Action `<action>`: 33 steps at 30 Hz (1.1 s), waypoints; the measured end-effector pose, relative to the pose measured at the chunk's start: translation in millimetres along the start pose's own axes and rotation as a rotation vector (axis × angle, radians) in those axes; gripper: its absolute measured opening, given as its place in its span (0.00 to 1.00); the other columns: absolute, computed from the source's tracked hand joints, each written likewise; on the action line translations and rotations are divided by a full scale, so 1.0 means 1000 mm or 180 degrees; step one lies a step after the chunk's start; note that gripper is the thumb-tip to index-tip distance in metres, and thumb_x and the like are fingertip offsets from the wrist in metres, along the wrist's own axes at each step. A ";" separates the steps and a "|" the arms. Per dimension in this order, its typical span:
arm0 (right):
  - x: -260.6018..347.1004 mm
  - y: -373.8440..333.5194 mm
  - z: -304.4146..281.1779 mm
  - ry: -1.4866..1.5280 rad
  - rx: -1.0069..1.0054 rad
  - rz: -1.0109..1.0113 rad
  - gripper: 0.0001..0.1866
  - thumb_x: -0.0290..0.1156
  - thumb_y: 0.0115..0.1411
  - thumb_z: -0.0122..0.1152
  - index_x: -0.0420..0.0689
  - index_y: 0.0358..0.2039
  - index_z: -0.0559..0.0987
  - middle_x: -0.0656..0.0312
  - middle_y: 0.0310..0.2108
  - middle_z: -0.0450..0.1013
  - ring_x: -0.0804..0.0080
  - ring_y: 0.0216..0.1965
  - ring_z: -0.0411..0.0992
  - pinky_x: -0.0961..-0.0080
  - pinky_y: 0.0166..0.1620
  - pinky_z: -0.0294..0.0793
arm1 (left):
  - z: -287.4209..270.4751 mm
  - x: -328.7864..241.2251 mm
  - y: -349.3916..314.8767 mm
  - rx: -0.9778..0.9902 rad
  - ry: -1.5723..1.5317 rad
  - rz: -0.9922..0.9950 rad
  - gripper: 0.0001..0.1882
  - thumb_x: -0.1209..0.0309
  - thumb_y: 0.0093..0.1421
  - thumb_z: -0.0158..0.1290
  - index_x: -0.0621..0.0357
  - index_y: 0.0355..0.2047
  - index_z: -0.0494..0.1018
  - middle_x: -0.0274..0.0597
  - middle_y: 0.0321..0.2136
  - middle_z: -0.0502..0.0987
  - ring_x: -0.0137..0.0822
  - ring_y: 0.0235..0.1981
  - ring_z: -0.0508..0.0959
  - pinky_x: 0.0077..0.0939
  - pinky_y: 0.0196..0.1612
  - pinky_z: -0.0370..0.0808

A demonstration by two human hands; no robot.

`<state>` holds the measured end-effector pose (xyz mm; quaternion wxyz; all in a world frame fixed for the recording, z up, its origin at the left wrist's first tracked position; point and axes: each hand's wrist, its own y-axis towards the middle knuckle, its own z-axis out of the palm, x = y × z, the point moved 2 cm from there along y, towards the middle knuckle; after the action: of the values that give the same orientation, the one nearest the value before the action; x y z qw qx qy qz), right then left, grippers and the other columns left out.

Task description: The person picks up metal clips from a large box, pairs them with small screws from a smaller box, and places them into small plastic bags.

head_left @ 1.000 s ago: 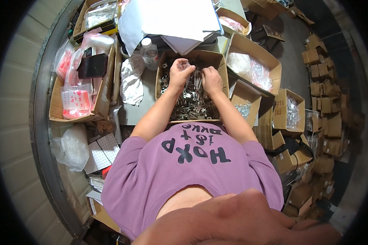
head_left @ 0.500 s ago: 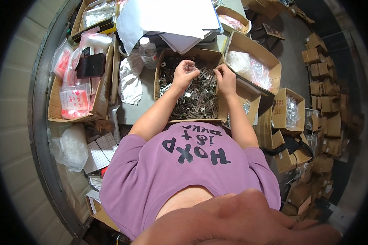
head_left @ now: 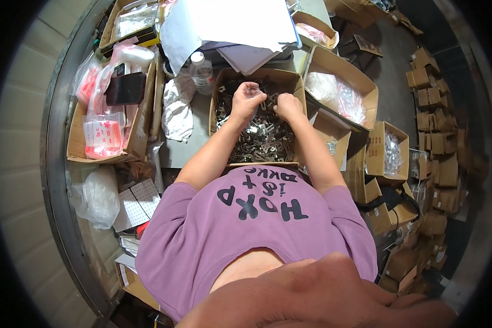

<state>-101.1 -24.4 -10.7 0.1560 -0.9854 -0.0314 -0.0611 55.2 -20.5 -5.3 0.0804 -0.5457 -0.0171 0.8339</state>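
Observation:
An open cardboard box in front of my body holds a heap of small flat metal pieces, several of them slotted. Above the left half of this heap, my left hand is curled, thumb against fingers, around a small clear plastic bag. Close beside it on the right is my right hand, its fingers bent together over the metal pieces. Whatever its fingertips pinch is hidden. The two hands are apart by a narrow gap.
White papers lie beyond the box. A water bottle and a white cloth are to its left. Further left, a carton carries plastic bags and a black phone. Cartons of bagged parts line the right.
My right hand has moved left, from the box's right edge to over the metal pieces, closer to my left hand. The left hand keeps its hold. The whole view has shifted slightly.

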 end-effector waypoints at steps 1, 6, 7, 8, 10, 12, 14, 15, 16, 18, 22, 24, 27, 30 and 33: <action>-0.002 0.002 0.004 0.0133 -0.0440 -0.0003 0.18 0.34 0.48 0.59 0.43 0.40 0.75 0.49 0.32 0.74 0.52 0.39 0.72 0.60 0.42 0.72 | 0.000 0.000 0.001 -0.0007 -0.0006 0.0004 0.19 0.79 0.45 0.59 0.63 0.38 0.66 0.36 0.28 0.72 0.25 0.30 0.72 0.19 0.36 0.71; -0.005 0.010 0.009 0.0456 -0.0294 0.0430 0.13 0.27 0.47 0.58 0.43 0.35 0.72 0.46 0.33 0.73 0.47 0.40 0.70 0.57 0.44 0.69 | -0.002 -0.002 0.000 -0.0017 0.0125 -0.0019 0.19 0.79 0.46 0.59 0.64 0.39 0.66 0.36 0.29 0.72 0.25 0.31 0.72 0.19 0.37 0.71; -0.004 0.005 0.007 0.0706 -0.0440 0.0315 0.14 0.25 0.47 0.58 0.42 0.36 0.72 0.48 0.33 0.74 0.50 0.39 0.72 0.61 0.42 0.71 | -0.001 -0.002 0.000 -0.0020 0.0124 -0.0018 0.19 0.79 0.46 0.59 0.64 0.39 0.66 0.36 0.29 0.72 0.25 0.31 0.72 0.19 0.37 0.71; -0.005 0.003 0.005 0.0955 -0.0589 0.0195 0.14 0.23 0.48 0.58 0.41 0.38 0.72 0.50 0.33 0.74 0.54 0.37 0.73 0.64 0.41 0.72 | -0.001 -0.002 -0.001 -0.0039 0.0111 -0.0040 0.20 0.79 0.46 0.59 0.64 0.39 0.66 0.37 0.29 0.72 0.26 0.31 0.72 0.20 0.37 0.71; -0.015 0.005 0.012 0.2176 -0.0621 -0.0162 0.15 0.22 0.49 0.58 0.41 0.40 0.71 0.55 0.33 0.74 0.62 0.35 0.73 0.71 0.37 0.72 | -0.002 0.001 0.002 -0.0054 0.0098 -0.0058 0.20 0.78 0.45 0.59 0.64 0.39 0.66 0.37 0.29 0.73 0.26 0.31 0.72 0.20 0.37 0.71; -0.012 -0.007 0.002 0.4403 0.0069 -0.0418 0.19 0.22 0.52 0.58 0.40 0.46 0.69 0.69 0.33 0.71 0.84 0.32 0.68 0.87 0.31 0.67 | -0.007 0.008 0.005 -0.0183 0.0443 0.0149 0.21 0.78 0.45 0.59 0.65 0.40 0.66 0.38 0.30 0.73 0.27 0.32 0.73 0.21 0.38 0.71; -0.010 -0.017 -0.004 0.5121 0.0389 -0.0546 0.20 0.22 0.52 0.59 0.42 0.47 0.68 0.68 0.31 0.71 0.84 0.30 0.68 0.87 0.31 0.67 | -0.009 0.013 0.006 -0.0106 0.0377 0.0079 0.20 0.78 0.46 0.59 0.64 0.40 0.66 0.39 0.32 0.73 0.28 0.34 0.73 0.22 0.40 0.70; -0.009 -0.021 -0.008 0.5288 0.0375 -0.0519 0.20 0.22 0.52 0.59 0.41 0.47 0.68 0.68 0.31 0.71 0.84 0.30 0.68 0.86 0.32 0.68 | -0.007 0.014 0.007 -0.0016 0.0314 0.0011 0.19 0.78 0.47 0.59 0.63 0.40 0.66 0.40 0.33 0.74 0.29 0.36 0.73 0.23 0.43 0.70; -0.010 -0.021 -0.006 0.5296 0.0360 -0.0513 0.20 0.22 0.52 0.59 0.41 0.47 0.68 0.68 0.31 0.71 0.84 0.30 0.68 0.86 0.32 0.68 | -0.006 0.015 0.005 -0.0002 0.0319 0.0007 0.19 0.78 0.47 0.59 0.63 0.40 0.66 0.40 0.33 0.74 0.29 0.36 0.73 0.23 0.43 0.70; -0.010 -0.022 -0.001 0.5197 0.0479 -0.0704 0.19 0.22 0.52 0.59 0.41 0.45 0.68 0.68 0.30 0.71 0.83 0.29 0.69 0.86 0.32 0.68 | 0.004 0.007 -0.001 0.0332 0.0011 -0.0082 0.18 0.79 0.47 0.59 0.62 0.39 0.66 0.39 0.31 0.74 0.28 0.33 0.74 0.20 0.38 0.71; -0.012 -0.023 0.003 0.5129 0.0576 -0.0725 0.13 0.26 0.54 0.59 0.41 0.40 0.71 0.67 0.30 0.71 0.84 0.29 0.68 0.87 0.32 0.67 | 0.005 0.008 -0.003 0.0355 0.0257 -0.0043 0.17 0.80 0.45 0.59 0.62 0.35 0.66 0.37 0.27 0.73 0.25 0.28 0.73 0.18 0.32 0.72; -0.014 -0.020 0.006 0.4974 0.0342 -0.0668 0.11 0.26 0.54 0.59 0.41 0.38 0.72 0.68 0.29 0.71 0.85 0.29 0.67 0.87 0.32 0.67 | 0.005 0.009 -0.003 0.0309 0.0432 0.0048 0.17 0.80 0.46 0.59 0.62 0.35 0.66 0.37 0.27 0.73 0.25 0.28 0.74 0.18 0.32 0.72; -0.017 -0.015 0.010 0.4751 -0.0151 -0.0512 0.06 0.26 0.54 0.59 0.39 0.32 0.74 0.68 0.27 0.71 0.83 0.28 0.67 0.84 0.32 0.68 | 0.002 0.015 -0.001 0.0180 0.0599 0.0174 0.16 0.80 0.45 0.59 0.62 0.34 0.66 0.37 0.27 0.73 0.25 0.28 0.74 0.18 0.31 0.72; -0.016 -0.017 0.005 0.4288 -0.1486 -0.0475 0.09 0.26 0.54 0.58 0.38 0.36 0.75 0.65 0.30 0.72 0.80 0.31 0.69 0.82 0.38 0.69 | 0.001 0.017 0.000 0.0088 0.0565 0.0240 0.17 0.79 0.45 0.59 0.61 0.34 0.66 0.37 0.26 0.74 0.24 0.28 0.74 0.18 0.31 0.72; -0.005 -0.027 -0.009 0.3290 -0.1980 -0.0920 0.12 0.26 0.53 0.58 0.39 0.39 0.75 0.63 0.33 0.73 0.79 0.32 0.70 0.81 0.40 0.69 | 0.002 0.019 0.000 0.0247 0.0702 0.0177 0.17 0.80 0.46 0.59 0.61 0.35 0.66 0.36 0.26 0.73 0.24 0.28 0.73 0.16 0.32 0.72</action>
<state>-108.9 -1.4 5.3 -0.1533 -0.8135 -0.0656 -0.5572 46.4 -17.0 -21.9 0.0796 -0.6309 0.0392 0.7708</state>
